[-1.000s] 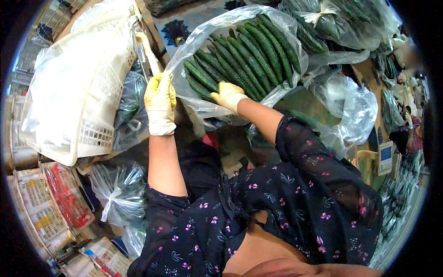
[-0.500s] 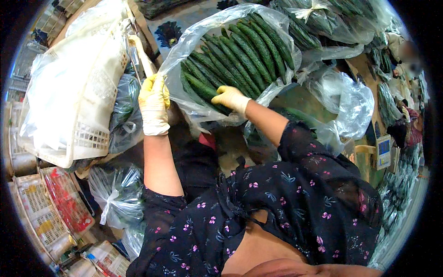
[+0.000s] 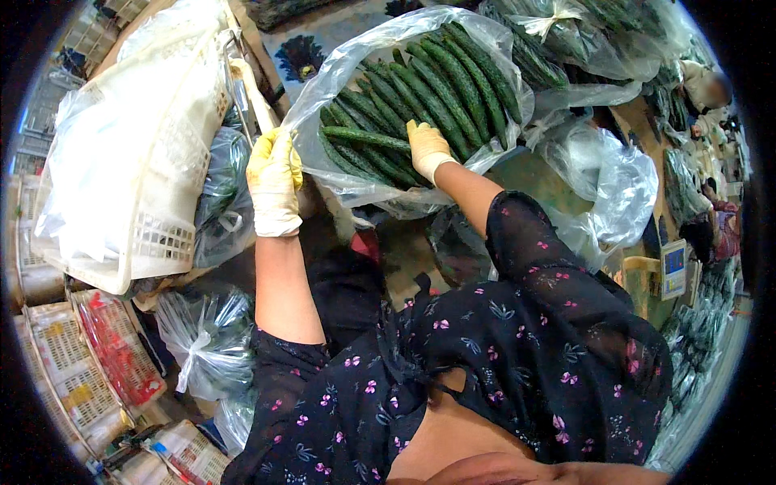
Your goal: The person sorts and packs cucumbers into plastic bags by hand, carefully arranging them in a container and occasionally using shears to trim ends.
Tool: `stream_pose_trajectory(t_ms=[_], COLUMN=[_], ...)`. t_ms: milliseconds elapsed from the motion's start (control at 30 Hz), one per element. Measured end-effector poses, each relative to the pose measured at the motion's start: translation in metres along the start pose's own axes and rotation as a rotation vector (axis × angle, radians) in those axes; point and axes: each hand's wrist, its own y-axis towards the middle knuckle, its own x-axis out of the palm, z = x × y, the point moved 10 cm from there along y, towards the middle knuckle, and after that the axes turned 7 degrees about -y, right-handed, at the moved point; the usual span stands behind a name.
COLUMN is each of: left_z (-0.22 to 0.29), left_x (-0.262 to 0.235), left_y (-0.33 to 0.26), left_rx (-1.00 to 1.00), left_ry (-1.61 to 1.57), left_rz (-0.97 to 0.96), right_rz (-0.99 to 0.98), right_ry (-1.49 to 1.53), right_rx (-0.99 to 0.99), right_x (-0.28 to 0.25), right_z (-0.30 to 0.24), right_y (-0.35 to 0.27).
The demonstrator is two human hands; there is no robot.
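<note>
Rows of long, dark green, bumpy cucumbers [image 3: 457,89] lie side by side in a large clear plastic bag [image 3: 311,166] spread wide in front of me. My left hand [image 3: 275,182], in a yellow-stained white glove, is closed on the left edge of the bag. Over the near side of the pile is my right hand [image 3: 429,151], in a pale yellow glove. Its fingers are curled at the right end of one cucumber [image 3: 364,138], which lies slantwise across others; the glove hides the grip itself.
A white plastic crate [image 3: 153,218] lined with plastic sheet stands at left. Tied bags of cucumbers [image 3: 550,24] lie at the far right, and another tied bag [image 3: 202,339] sits lower left. A crumpled clear bag [image 3: 606,178] and a small scale display [image 3: 672,268] are at right.
My right hand has moved right and slightly away from me, and the cucumber at its fingers has turned to lie more crosswise. My left hand stays at the bag's edge.
</note>
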Motion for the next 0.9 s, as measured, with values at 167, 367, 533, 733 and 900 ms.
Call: stream_pose_trajectory(t_ms=[167, 367, 533, 733, 900], left_z=[-0.004, -0.001, -0.01, 0.053, 0.007], left_x=[0.006, 0.014, 0.027, 0.039, 0.163], left_y=[0.001, -0.004, -0.006, -0.042, -0.173], left_rx=[-0.02, -0.005, -0.013, 0.604, 0.773], left_ry=[0.001, 0.083, 0.134, 0.822, 0.893], left_rz=[-0.026, -0.036, -0.042, 0.138, -0.582], right_rz=[-0.282, -0.227, 0.134, 0.385, 0.403], right_ry=[0.548, 1.445, 1.743, 1.7, 1.788], right_rx=[-0.061, 0.058, -0.148, -0.295, -0.216], right_x=[0.015, -0.093, -0.154, -0.224, -0.178], right_z=[0.029, 0.102, 0.186, 0.246, 0.298], right_y=[-0.013, -0.097, -0.168, -0.25, -0.306])
